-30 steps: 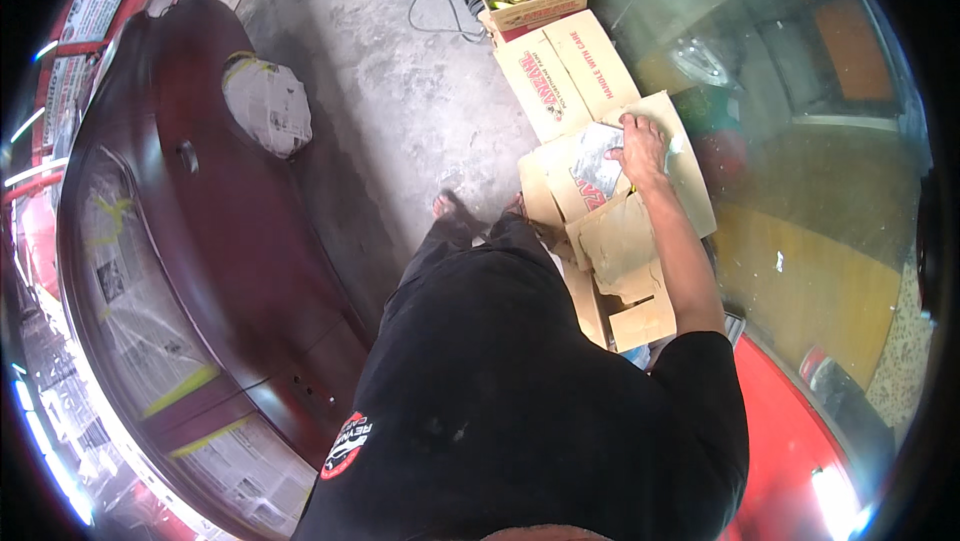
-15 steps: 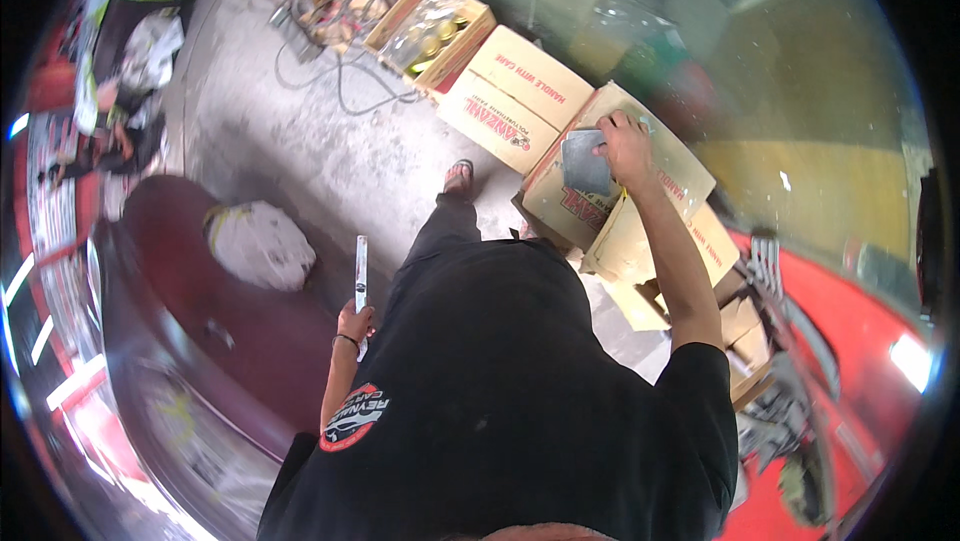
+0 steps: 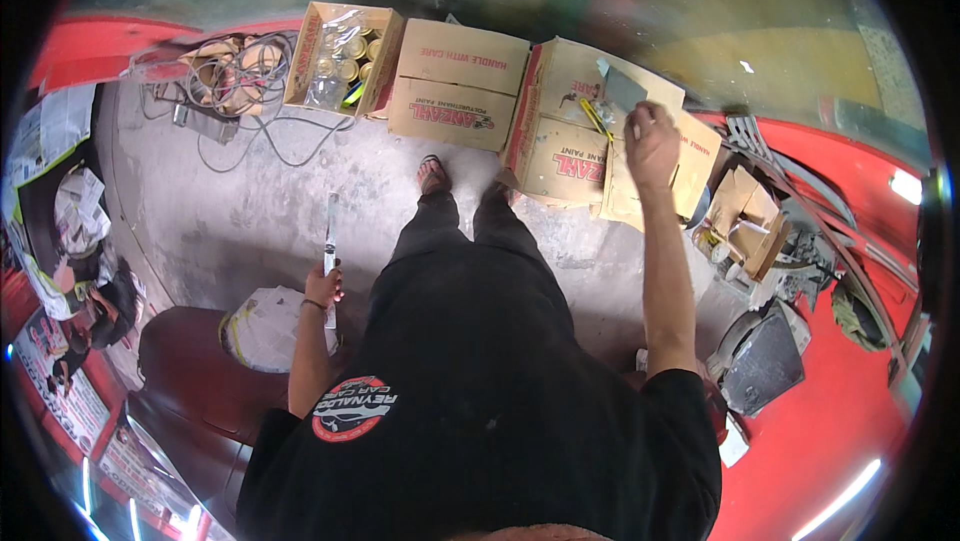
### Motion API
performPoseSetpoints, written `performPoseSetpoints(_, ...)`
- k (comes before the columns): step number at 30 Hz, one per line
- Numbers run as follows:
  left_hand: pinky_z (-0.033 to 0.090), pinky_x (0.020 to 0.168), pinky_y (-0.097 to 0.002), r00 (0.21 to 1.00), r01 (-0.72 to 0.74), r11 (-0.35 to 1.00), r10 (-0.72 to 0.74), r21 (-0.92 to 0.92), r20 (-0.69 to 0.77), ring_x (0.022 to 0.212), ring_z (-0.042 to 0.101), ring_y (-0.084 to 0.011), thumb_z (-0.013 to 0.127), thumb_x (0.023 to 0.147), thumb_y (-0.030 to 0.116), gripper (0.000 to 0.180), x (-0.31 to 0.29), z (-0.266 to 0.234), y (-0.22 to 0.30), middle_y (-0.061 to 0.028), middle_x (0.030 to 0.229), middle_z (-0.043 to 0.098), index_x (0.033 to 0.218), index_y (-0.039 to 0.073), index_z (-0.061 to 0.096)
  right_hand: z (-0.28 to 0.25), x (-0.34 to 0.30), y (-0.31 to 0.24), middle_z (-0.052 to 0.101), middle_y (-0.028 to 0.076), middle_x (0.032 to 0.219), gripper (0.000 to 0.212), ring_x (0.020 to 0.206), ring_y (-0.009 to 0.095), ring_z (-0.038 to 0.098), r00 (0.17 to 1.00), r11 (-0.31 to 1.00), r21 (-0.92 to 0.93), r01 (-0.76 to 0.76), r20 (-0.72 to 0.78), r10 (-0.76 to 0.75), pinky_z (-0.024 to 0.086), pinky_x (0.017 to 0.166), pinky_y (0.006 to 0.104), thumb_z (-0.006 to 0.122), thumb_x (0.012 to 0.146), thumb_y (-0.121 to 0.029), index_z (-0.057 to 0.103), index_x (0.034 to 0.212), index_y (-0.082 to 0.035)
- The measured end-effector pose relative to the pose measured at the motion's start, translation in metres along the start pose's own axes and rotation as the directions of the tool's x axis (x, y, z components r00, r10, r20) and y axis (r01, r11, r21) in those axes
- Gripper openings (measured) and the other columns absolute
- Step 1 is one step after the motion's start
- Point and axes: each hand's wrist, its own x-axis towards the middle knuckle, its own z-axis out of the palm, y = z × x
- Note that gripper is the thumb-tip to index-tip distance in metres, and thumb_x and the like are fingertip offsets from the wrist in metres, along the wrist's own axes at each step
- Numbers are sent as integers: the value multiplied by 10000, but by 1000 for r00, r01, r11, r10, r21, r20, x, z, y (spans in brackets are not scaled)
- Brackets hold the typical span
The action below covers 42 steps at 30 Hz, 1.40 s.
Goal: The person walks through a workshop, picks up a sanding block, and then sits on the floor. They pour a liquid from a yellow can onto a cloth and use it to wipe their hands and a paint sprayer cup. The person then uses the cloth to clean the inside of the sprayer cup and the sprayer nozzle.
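Note:
My left hand (image 3: 322, 286) is closed around a long, thin, whitish ruler-like stick (image 3: 331, 226), held upright beside my left leg. Over the boxes at the right, my right hand (image 3: 652, 141) has its fingers curled at the near corner of a grey sheet (image 3: 624, 88) that looks like sandpaper. Its fingertips are partly hidden. Beneath the sheet is a flat-topped cardboard box (image 3: 560, 156). A yellow utility knife (image 3: 597, 118) lies on this box, just left of my right hand.
Another cardboard box (image 3: 457, 81) stands to the left, then an open carton (image 3: 390, 61) of gold-lidded containers. Tangled cables (image 3: 240, 81) lie on the concrete floor. A dark red car panel (image 3: 190, 361) with a papered patch is at lower left. An opened carton (image 3: 745, 211) sits at right.
My right hand has moved the grey sheet farther away and to the right across the box, uncovering the yellow knife. My view has turned; the left hand still grips the stick.

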Motion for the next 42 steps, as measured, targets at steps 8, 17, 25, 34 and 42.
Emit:
performPoseSetpoints(8,462,429,-291,995,39,995,-47,89,89,537,532,-110,606,935,79,286,-16,8,-3,-22,759,584,1214,18,618,60,-107,-9,634,156,1317,399,1186,358,624,906,881,213,-422,102,410,510,989,472,759,845,-213,667,1207,-73)
performPoseSetpoints(17,457,419,-325,1000,19,965,-21,263,5,488,489,-118,624,918,48,281,-33,12,-14,-20,721,569,1198,55,593,63,-56,14,723,231,1162,711,1066,416,708,534,537,78,-840,286,796,552,925,489,752,833,-568,618,1243,-2)
performPoseSetpoints(25,564,582,-440,943,-194,758,318,623,-94,598,690,-302,707,840,244,438,-14,42,11,-216,815,708,1159,-36,599,87,-37,34,734,244,1152,815,1090,400,716,515,549,56,-834,435,739,565,929,467,789,780,-641,610,1253,-2)
performPoseSetpoints(34,525,557,-390,895,-404,756,443,515,52,575,648,-219,669,900,177,392,-72,165,162,-130,721,666,1208,-19,528,73,-27,21,732,228,1171,738,1094,383,717,492,534,20,-845,419,763,567,922,466,848,771,-533,611,1222,0)
performPoseSetpoints(42,516,598,-420,843,-506,656,512,559,163,634,678,-274,653,912,164,359,-71,179,182,-158,722,672,1199,-16,537,88,-47,40,612,248,1290,797,1108,438,677,528,541,32,-841,267,806,565,925,509,800,812,-562,526,1354,-45)
